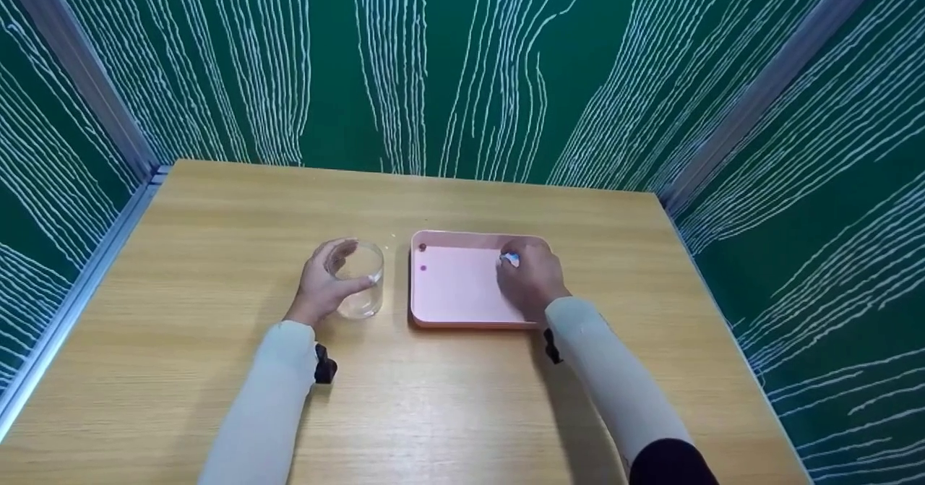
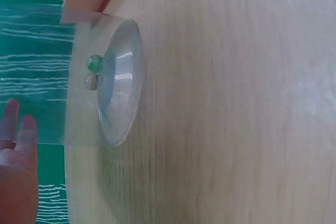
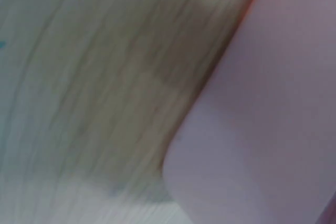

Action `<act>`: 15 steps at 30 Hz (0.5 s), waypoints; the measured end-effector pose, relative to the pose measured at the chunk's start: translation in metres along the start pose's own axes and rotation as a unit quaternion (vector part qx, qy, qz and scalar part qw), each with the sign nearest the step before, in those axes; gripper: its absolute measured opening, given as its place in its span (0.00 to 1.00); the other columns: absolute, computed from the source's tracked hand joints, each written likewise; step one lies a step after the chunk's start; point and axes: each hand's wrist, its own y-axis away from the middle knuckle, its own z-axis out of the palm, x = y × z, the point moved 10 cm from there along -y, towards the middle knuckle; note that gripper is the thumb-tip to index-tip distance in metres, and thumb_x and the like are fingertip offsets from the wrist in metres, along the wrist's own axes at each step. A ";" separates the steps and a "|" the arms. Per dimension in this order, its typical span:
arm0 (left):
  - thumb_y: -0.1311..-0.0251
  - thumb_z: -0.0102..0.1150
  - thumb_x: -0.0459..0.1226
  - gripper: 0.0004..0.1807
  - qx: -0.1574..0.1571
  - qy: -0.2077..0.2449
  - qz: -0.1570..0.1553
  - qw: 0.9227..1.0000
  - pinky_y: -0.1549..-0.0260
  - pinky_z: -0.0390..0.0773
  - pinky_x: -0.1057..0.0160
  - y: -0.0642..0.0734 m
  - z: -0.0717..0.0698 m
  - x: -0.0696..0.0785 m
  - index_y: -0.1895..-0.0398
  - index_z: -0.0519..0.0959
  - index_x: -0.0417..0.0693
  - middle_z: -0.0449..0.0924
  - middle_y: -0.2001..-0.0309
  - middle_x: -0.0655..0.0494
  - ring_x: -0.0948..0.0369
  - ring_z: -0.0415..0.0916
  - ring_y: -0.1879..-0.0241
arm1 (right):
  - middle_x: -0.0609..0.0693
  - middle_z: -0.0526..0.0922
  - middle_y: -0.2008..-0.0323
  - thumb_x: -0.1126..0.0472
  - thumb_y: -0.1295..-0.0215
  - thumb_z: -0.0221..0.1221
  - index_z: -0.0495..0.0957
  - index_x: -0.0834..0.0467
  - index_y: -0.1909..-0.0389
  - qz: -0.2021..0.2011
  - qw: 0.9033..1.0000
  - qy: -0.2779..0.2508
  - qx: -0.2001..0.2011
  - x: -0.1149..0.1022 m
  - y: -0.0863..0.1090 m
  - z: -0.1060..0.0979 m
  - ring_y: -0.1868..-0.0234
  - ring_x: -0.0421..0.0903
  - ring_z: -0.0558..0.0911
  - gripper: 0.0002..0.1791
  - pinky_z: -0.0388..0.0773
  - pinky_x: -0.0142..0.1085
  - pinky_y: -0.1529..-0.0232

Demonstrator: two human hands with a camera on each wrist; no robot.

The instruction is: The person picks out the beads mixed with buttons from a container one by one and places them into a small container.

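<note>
My left hand (image 1: 323,282) curves around a clear cup (image 1: 367,298) standing upright on the table, with the thumb across its near side. In the left wrist view, two glass marbles, one green (image 2: 94,63) and one pale (image 2: 90,81), show through the cup's wall; whether they lie inside or behind it I cannot tell. Over the right part of a pink tray (image 1: 462,293), my right hand (image 1: 535,275) pinches a small blue-and-white piece (image 1: 512,259), its kind unclear. Near the tray's left wall lie a small dark red ball (image 1: 423,247) and a small pink one (image 1: 423,268).
Wooden table (image 1: 433,398) surface surrounds the cup and tray. Tiny pale specks (image 1: 392,236) appear on it between them. Green panels (image 1: 332,73) with white wavy lines rise behind and at both sides, joined by grey metal posts (image 1: 780,80).
</note>
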 end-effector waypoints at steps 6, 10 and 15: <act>0.64 0.70 0.35 0.42 -0.017 0.021 -0.010 1.000 0.38 0.53 0.55 0.004 0.001 0.016 0.42 0.60 0.44 0.64 0.42 0.44 0.51 0.59 0.40 | 0.30 0.70 0.52 0.43 0.47 0.56 0.75 0.35 0.64 -0.049 0.998 0.005 0.035 -0.014 -0.001 -0.003 0.49 0.39 0.67 0.09 0.61 0.52 0.43; 0.65 0.68 0.29 0.46 -0.036 0.059 -0.002 0.998 0.38 0.53 0.55 0.001 0.002 0.020 0.40 0.54 0.49 0.60 0.44 0.42 0.50 0.58 0.40 | 0.31 0.75 0.57 0.45 0.46 0.55 0.78 0.36 0.68 -0.111 0.990 0.037 0.080 -0.031 0.000 -0.010 0.53 0.36 0.71 0.06 0.65 0.47 0.45; 0.65 0.67 0.26 0.41 -0.040 0.053 -0.009 0.998 0.39 0.56 0.56 0.000 0.004 0.017 0.43 0.60 0.48 0.59 0.43 0.47 0.49 0.58 0.41 | 0.32 0.79 0.62 0.46 0.46 0.55 0.79 0.36 0.70 -0.150 0.979 0.082 0.109 -0.041 0.002 -0.010 0.59 0.35 0.74 0.06 0.70 0.43 0.50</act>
